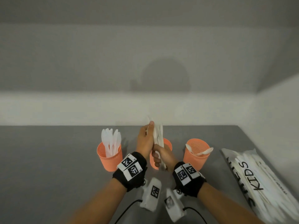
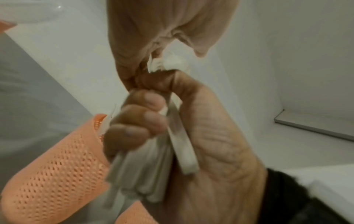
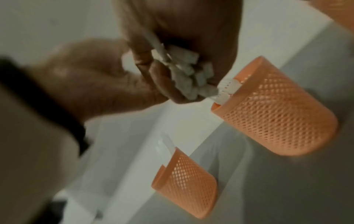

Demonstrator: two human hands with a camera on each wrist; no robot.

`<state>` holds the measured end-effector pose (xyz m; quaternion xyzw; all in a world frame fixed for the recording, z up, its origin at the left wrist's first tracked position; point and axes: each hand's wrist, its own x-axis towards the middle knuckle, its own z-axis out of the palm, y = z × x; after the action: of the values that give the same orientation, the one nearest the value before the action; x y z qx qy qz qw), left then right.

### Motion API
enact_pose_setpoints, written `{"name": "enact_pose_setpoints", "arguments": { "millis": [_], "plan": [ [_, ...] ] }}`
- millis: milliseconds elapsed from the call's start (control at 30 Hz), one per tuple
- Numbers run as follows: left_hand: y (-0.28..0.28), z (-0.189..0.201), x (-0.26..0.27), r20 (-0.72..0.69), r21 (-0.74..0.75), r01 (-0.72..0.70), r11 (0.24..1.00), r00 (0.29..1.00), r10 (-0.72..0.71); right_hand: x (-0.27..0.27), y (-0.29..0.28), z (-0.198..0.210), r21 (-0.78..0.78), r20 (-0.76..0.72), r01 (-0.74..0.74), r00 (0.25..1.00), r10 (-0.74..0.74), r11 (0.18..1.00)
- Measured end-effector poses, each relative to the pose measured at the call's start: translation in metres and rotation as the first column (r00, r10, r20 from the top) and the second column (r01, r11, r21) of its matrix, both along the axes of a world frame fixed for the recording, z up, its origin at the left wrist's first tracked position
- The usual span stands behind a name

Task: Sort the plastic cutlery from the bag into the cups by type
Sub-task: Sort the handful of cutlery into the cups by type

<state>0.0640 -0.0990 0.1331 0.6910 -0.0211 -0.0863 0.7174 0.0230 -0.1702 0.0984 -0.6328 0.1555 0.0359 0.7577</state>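
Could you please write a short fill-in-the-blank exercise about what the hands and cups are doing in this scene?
1. The number of orange mesh cups standing on the grey table is ____.
2. The bundle of white cutlery is held by ____ hands.
3. The bag lies at the table's ____ side.
4. The left cup holds cutlery standing ____.

Missing words: three; both; right; upright

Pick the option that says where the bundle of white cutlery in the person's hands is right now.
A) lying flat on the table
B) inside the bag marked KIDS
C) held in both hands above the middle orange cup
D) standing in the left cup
C: the right hand grips the handles and the left hand holds the upper part of the bundle of white cutlery, above the middle orange cup.
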Motion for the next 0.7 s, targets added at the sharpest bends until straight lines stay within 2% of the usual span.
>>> {"name": "enact_pose_setpoints", "arguments": {
  "millis": [100, 233, 400, 533, 700],
  "plan": [
    [0.003, -0.002, 0.004, 0.065, 0.027, -0.053, 0.998, 0.997, 0.051, -0.001, -0.013, 0.004, 0.077, 0.017, -0.02, 1.0, 0.019, 0.997],
    [0.003, 0.001, 0.012, 0.126, 0.06, -0.096, 0.994, 0.988, 0.088, -0.003, -0.019, 0.003, 0.025, 0.032, -0.096, 0.995, 0.095, 0.995],
    [0.001, 0.015, 0.017, 0.112, 0.121, 0.007, 0.993, 0.993, -0.021, -0.009, -0.026, 0.003, -0.01, 0.06, -0.094, 0.994, 0.094, 0.996],
    [-0.003, 0.022, 0.021, 0.036, 0.156, 0.03, 0.987, 0.999, -0.036, -0.012, -0.027, 0.005, -0.087, 0.109, -0.086, 0.989, 0.095, 0.993],
    [0.0, 0.021, 0.027, 0.029, 0.188, 0.04, 0.981, 0.999, -0.046, -0.015, -0.03, -0.002, -0.072, 0.048, -0.083, 0.995, 0.087, 0.994]
  ]
}}
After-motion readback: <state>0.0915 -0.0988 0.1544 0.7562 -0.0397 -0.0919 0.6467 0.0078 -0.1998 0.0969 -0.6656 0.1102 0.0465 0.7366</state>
